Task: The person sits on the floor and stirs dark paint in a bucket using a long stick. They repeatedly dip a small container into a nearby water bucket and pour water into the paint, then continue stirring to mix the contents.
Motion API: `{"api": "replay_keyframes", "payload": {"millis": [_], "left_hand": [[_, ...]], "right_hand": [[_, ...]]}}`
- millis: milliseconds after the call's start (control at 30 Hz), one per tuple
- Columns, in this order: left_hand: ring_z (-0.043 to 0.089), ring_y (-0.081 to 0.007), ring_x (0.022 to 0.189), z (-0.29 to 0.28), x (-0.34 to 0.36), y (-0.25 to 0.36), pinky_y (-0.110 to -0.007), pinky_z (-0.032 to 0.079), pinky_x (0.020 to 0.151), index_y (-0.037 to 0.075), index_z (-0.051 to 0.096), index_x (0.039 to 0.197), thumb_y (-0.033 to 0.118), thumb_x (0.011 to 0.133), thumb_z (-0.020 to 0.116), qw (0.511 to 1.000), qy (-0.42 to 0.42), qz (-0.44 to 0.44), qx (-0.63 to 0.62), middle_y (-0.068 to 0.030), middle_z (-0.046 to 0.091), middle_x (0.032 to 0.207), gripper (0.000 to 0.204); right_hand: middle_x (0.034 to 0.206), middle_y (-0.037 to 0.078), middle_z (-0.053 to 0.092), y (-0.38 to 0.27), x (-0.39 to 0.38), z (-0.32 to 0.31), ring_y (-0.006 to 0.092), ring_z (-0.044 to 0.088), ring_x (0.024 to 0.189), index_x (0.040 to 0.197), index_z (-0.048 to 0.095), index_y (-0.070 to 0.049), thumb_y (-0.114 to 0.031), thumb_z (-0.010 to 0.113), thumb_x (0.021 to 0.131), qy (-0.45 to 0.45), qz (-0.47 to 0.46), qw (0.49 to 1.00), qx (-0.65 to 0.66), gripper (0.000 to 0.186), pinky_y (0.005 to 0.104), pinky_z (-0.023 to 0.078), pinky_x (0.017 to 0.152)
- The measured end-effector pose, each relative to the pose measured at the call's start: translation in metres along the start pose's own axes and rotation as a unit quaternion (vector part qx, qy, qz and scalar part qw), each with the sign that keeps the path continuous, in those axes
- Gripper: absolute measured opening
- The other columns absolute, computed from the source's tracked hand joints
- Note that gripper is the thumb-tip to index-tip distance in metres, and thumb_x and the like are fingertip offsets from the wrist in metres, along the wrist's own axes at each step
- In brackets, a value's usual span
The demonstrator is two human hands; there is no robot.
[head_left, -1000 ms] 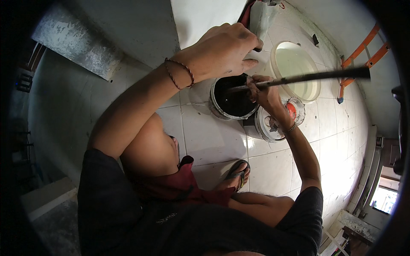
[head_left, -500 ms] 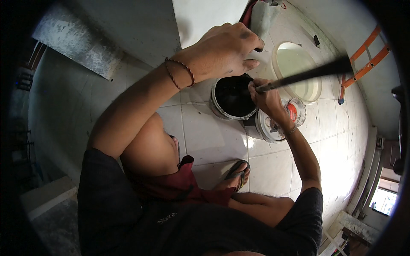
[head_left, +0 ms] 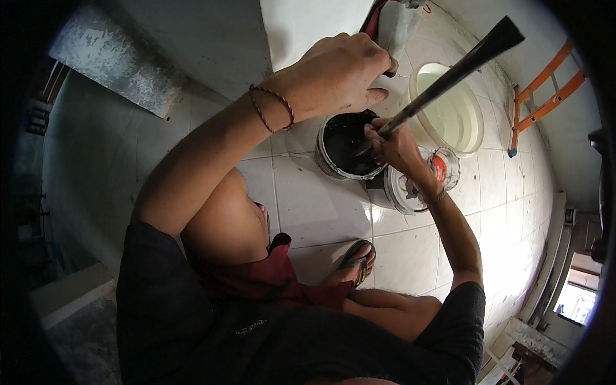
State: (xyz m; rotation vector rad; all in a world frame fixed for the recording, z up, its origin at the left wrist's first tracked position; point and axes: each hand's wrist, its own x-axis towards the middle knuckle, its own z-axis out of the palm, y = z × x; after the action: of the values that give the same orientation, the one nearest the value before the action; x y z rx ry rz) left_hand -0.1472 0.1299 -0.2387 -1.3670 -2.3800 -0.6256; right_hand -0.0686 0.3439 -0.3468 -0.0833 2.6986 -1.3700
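My right hand (head_left: 396,146) is closed around a long dark bar (head_left: 449,80) with a flared flat end. That flared end points up and to the right, while the lower end reaches into a bucket (head_left: 328,168) of black liquid (head_left: 343,138). Beyond the bucket's far side hangs my left hand (head_left: 343,74), with thumb and forefinger apart and nothing visible between them. Dark smudges mark its fingers, and some of them are hidden behind the back of the hand. A second, lidded bucket (head_left: 404,196) stands close beside the first, under my right forearm.
A pale basin (head_left: 476,128) of clear liquid stands at the far right. Behind it are an orange ladder (head_left: 548,119) and the wall. A white block-like surface (head_left: 308,32) rises beyond my left hand. My sandalled foot (head_left: 359,263) rests on the tiled floor (head_left: 321,218).
The bar's flared upper end has swung upward, and the bar now stands steeper. My right hand has shifted slightly left over the bucket. My left hand has hardly moved.
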Motion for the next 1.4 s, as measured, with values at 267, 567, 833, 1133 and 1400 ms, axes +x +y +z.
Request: {"api": "replay_keyframes", "payload": {"millis": [267, 567, 833, 1133, 1400], "left_hand": [[0.067, -0.0293, 0.11, -0.001, 0.002, 0.004, -0.042, 0.055, 0.099, 0.009, 0.065, 0.133, 0.041, 0.086, 0.081, 0.996, -0.012, 0.047, -0.075, -0.0128, 0.07, 0.12, 0.058], [0.072, -0.0244, 0.1, 0.014, 0.018, 0.014, -0.036, 0.06, 0.091, -0.006, 0.066, 0.123, 0.041, 0.089, 0.08, 0.906, -0.177, 0.0, -0.386, -0.0148, 0.072, 0.112, 0.06], [0.074, -0.0258, 0.097, 0.024, 0.017, 0.015, -0.036, 0.059, 0.089, -0.007, 0.064, 0.124, 0.032, 0.095, 0.075, 0.934, -0.129, -0.044, -0.33, -0.0173, 0.074, 0.105, 0.05], [0.075, -0.0259, 0.092, 0.02, 0.015, 0.02, -0.035, 0.061, 0.085, -0.007, 0.066, 0.119, 0.029, 0.093, 0.077, 0.946, -0.187, -0.047, -0.262, -0.0225, 0.072, 0.107, 0.046], [0.074, -0.0266, 0.092, 0.026, 0.009, 0.019, -0.035, 0.06, 0.085, -0.007, 0.067, 0.117, 0.031, 0.094, 0.076, 0.937, -0.148, 0.035, -0.316, -0.0195, 0.071, 0.101, 0.045]], "right_hand": [[0.061, 0.018, 0.057, -0.003, 0.004, -0.003, 0.0246, 0.062, 0.052, 0.083, 0.063, 0.003, -0.016, 0.065, 0.097, 0.058, -0.031, 0.993, -0.094, 0.024, 0.0441, 0.048, 0.054], [0.07, 0.01, 0.061, 0.002, 0.004, 0.001, 0.0198, 0.059, 0.061, 0.089, 0.062, 0.001, -0.011, 0.06, 0.097, 0.074, -0.109, 0.987, -0.093, 0.014, 0.0356, 0.047, 0.053], [0.07, 0.008, 0.062, 0.0, 0.001, 0.005, 0.0167, 0.065, 0.056, 0.104, 0.054, 0.003, -0.008, 0.063, 0.098, -0.057, -0.024, 0.986, 0.154, 0.015, 0.0303, 0.05, 0.044], [0.083, 0.017, 0.066, 0.0, -0.002, -0.002, 0.0387, 0.066, 0.073, 0.117, 0.061, 0.0, -0.006, 0.065, 0.088, 0.006, -0.053, 0.997, -0.057, 0.03, 0.0456, 0.054, 0.065], [0.08, 0.012, 0.063, 0.001, 0.006, 0.004, 0.0198, 0.065, 0.071, 0.114, 0.053, -0.001, 0.001, 0.063, 0.09, 0.166, -0.37, 0.884, -0.233, 0.025, 0.0308, 0.05, 0.053]]}}
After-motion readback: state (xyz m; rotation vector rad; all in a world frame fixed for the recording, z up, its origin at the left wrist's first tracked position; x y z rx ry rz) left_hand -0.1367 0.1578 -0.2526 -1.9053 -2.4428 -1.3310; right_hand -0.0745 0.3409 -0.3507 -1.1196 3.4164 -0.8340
